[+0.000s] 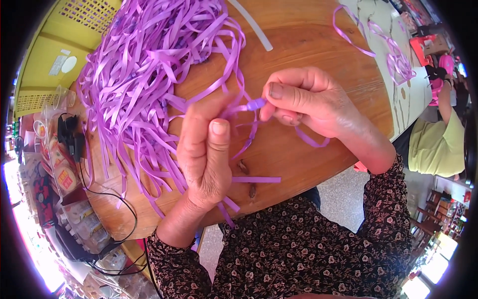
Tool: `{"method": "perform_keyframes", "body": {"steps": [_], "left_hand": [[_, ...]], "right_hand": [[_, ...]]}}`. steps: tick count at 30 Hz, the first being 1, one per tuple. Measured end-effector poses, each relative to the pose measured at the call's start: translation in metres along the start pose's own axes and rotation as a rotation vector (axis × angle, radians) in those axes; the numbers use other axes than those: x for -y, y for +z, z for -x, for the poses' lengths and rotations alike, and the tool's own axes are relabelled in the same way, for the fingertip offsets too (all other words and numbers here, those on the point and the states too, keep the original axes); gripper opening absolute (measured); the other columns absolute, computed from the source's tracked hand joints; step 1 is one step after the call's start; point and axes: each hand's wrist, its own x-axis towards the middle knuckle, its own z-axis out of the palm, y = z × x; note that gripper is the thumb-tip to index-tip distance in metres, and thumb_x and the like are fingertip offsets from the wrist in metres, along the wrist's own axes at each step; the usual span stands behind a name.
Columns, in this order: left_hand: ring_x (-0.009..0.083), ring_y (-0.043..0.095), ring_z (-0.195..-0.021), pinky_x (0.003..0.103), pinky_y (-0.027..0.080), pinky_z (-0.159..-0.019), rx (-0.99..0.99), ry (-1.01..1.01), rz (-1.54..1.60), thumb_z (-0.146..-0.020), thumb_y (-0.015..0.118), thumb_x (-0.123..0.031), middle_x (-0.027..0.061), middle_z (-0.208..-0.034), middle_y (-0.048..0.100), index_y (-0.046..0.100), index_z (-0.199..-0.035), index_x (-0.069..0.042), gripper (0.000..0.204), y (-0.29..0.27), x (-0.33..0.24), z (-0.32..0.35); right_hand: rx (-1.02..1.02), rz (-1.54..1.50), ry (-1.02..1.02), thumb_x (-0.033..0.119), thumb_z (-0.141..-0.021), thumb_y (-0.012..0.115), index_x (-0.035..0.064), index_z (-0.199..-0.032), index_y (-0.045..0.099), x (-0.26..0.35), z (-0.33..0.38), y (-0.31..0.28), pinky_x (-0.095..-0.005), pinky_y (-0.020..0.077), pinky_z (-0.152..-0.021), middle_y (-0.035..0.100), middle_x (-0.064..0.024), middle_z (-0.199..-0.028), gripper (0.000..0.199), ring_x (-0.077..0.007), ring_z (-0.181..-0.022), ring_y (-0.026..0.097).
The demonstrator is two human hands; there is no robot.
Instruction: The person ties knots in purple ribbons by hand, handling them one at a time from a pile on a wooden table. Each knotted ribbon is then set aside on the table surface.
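Above the round wooden surface (318,45), near its front edge: two hands, both raised, fingers closed on one purple ribbon strip (247,107).

Strip position: stretched between the hands, one end pinched between thumb and forefinger of the right hand (308,102), the other end gripped inside the closed fingers of the left hand (204,154). Small folded or knotted section just left of the right thumb tip. Loose tails hanging below both hands, one curling under the right hand, another lying flat on the wood.

Count: one large pile of purple ribbons (144,65) on the left half of the surface, strands too many and too tangled to number; one smaller loose ribbon bundle (393,57) at the far right edge; one white strip (254,27) at the top; two small dark brown pieces (247,178) on the wood below the hands.

Hand pose: left hand upright, thumb pointing up, back toward the camera. Right hand turned palm down, thumb pointing left, wrist bent. Both forearms in dark floral sleeves (298,249), entering from the lower edge.
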Motion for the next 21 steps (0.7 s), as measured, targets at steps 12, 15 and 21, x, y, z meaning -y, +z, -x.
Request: {"method": "perform_keyframes", "body": {"steps": [12, 15, 21], "left_hand": [[0.0194, 0.052, -0.105, 0.033, 0.038, -0.094, -0.188, 0.213, -0.183, -0.093, 0.055, -0.013, 0.0117, -0.114, 0.053, 0.05, -0.125, 0.004, 0.036, -0.006, 0.013, -0.002], [0.0155, 0.052, -0.104, 0.03, 0.039, -0.093, -0.267, 0.118, -0.067, -0.094, 0.055, -0.014, 0.0084, -0.113, 0.054, 0.05, -0.126, 0.001, 0.035, -0.009, 0.017, -0.008], [0.0131, 0.055, -0.099, 0.027, 0.043, -0.09, -0.4, 0.141, 0.077, -0.097, 0.05, -0.013, 0.0067, -0.107, 0.059, 0.051, -0.124, 0.001, 0.03, -0.019, 0.023, -0.016]], "right_hand": [[-0.69, 0.896, -0.415, 0.016, -0.092, 0.058, 0.0039, -0.1, 0.066, 0.063, 0.061, -0.111, -0.0207, 0.0434, -0.063, 0.065, -0.0011, -0.095, 0.017, -0.0059, -0.074, 0.053], [-1.107, 1.0, -0.389, 0.015, -0.085, 0.064, 0.0069, -0.109, 0.064, 0.107, 0.099, -0.151, -0.0345, 0.0458, -0.089, 0.062, -0.0152, -0.113, 0.026, -0.0253, -0.104, 0.06], [-0.94, 1.981, -0.732, 0.013, -0.087, 0.062, 0.003, -0.11, 0.063, 0.079, 0.073, -0.133, -0.0286, 0.0477, -0.081, 0.064, -0.009, -0.107, 0.024, -0.0169, -0.094, 0.06]]}}
